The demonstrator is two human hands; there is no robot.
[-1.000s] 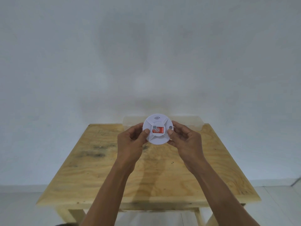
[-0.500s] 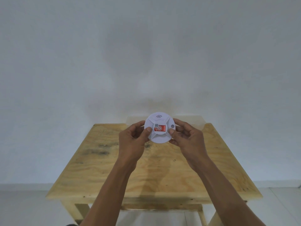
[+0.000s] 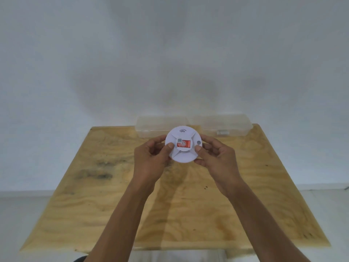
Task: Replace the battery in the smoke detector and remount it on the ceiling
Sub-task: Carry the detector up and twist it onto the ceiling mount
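A round white smoke detector with a red label at its centre is held above the wooden table, its face turned toward me. My left hand grips its left rim, thumb on the face and fingers curled behind. My right hand grips its right rim the same way, thumb pressed near a small round button. The back of the detector is hidden.
The plywood table stands against a plain white wall. Along its far edge sit two clear plastic boxes, the right one with a small pale object inside. White floor shows on both sides of the table.
The view has tilted down, so the table fills more of the frame. Both hands keep the same grip on the detector, which has stayed in front of me.
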